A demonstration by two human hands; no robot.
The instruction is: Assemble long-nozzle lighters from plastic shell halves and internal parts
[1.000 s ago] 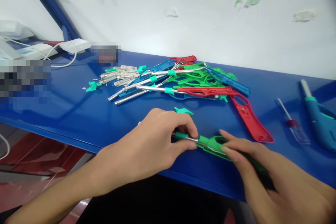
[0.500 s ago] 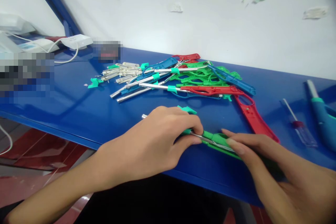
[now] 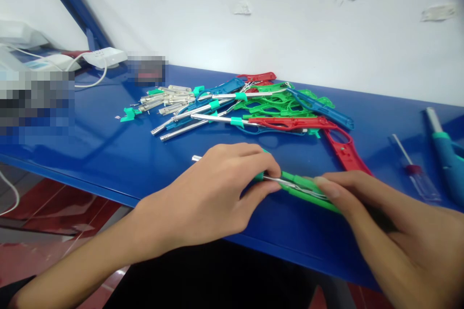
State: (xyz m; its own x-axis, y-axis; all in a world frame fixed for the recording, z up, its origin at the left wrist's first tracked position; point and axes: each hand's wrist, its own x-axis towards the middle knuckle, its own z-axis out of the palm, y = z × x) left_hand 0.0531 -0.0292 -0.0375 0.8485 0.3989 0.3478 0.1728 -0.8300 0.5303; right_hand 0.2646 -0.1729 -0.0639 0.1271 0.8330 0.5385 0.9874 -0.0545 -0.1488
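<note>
My left hand (image 3: 217, 188) is closed around a metal lighter tube; the tube's tip (image 3: 196, 158) pokes out past the knuckles. A teal collar (image 3: 259, 177) shows between its thumb and fingers. Pinched in my right hand (image 3: 377, 217) is a green lighter handle shell (image 3: 304, 190), its open side facing up. Thin wires (image 3: 308, 191) run from the tube's end into the shell. The tube end meets the shell's front end between both hands. My right palm hides the shell's rear part.
On the blue table (image 3: 108, 164) lies a pile of green shells (image 3: 271, 106), red shells (image 3: 290, 124), blue shells and metal tubes (image 3: 188, 130). Clear igniter parts (image 3: 177, 99) are at its left. At right are a screwdriver (image 3: 415, 171) and a blue lighter (image 3: 444, 154).
My right hand and the green shell have shifted slightly up and right. The teal piece above my left hand shows less now. Both hands keep their grip.
</note>
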